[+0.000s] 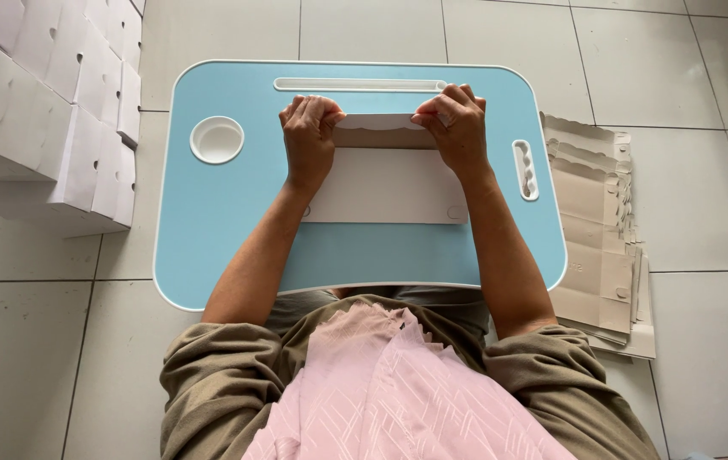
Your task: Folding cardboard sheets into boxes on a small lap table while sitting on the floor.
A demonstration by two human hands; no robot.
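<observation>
A flat white cardboard box blank [385, 186] lies on a light blue lap table [219, 221]. Its far flap, brown on the inside with a scalloped edge, is folded up toward me. My left hand [308, 136] pinches the flap's left end with curled fingers. My right hand [456, 128] grips the flap's right end the same way. Both forearms reach across the table from my lap.
Several finished white boxes [57, 111] are stacked on the tiled floor at the left. A pile of flat brown-and-white box blanks [598, 247] lies on the floor at the right. The table has a round cup recess [216, 139] and a slot [355, 84] along its far edge.
</observation>
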